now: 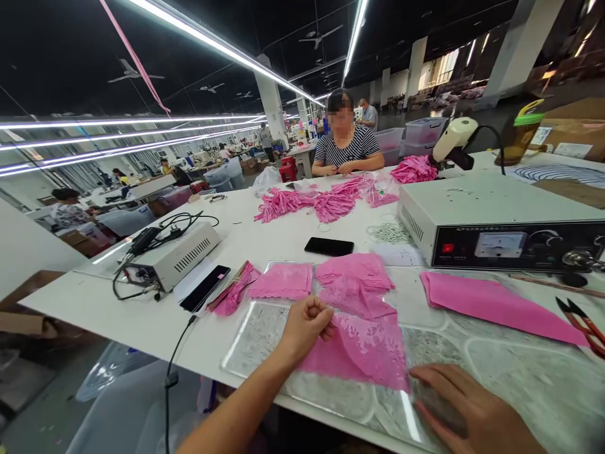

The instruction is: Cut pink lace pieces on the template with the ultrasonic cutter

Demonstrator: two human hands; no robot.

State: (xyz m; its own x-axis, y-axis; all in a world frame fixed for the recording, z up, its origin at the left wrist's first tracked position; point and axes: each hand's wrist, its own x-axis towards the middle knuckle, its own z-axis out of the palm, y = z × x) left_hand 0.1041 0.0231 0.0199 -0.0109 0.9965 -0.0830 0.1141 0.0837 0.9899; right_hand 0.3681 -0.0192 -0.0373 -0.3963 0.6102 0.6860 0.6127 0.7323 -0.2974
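Observation:
A pink lace fabric piece [373, 350] lies on the glassy board [331, 394] before me, partly folded over, with a floral pattern along its top. My left hand [307, 325] is closed in a pinch on the fabric's upper left edge, lifting it slightly. Beside the fabric's lower right corner is my right hand [466, 403], fingers stretched out and thumb apart, nothing seen between them. Whether its fingertips touch the fabric I cannot tell. Just beyond lie two stacks of pink lace pieces, one on the left [281, 280] and one on the right [352, 271].
Right of the board are a folded pink cloth [496, 306], red-handled scissors [583, 325] and a metered control box [501, 221]. Phones [329, 246], a smaller box with cables [172, 255] and pink strip bundles [331, 200] occupy the table. A co-worker [347, 148] sits opposite.

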